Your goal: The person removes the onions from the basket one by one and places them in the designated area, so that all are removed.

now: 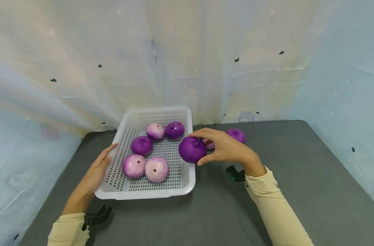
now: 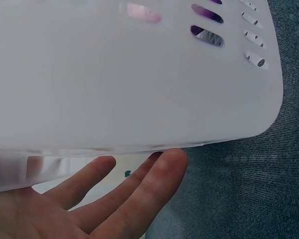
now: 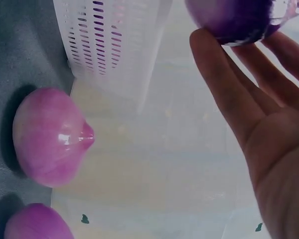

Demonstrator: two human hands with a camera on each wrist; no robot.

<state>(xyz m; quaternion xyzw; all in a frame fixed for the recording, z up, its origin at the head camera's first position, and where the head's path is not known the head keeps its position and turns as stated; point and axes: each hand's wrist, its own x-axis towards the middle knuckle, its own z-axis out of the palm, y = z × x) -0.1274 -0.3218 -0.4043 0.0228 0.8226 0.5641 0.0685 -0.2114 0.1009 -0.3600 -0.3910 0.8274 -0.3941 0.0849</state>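
At frame centre, the right hand [image 1: 225, 147] pinches 1 dark onion [image 1: 190, 151] at the basket's right rim [image 1: 191, 179]; left hand [image 1: 95, 174], fingers straight, opposite.

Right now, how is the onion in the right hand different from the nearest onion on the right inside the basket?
Colour: the held onion is deep purple, while the basket onion is mostly pale pinkish white.
Place: the held onion is gripped by the right hand; the basket onion lies inside the basket.
Shared: both are rounded and shiny.
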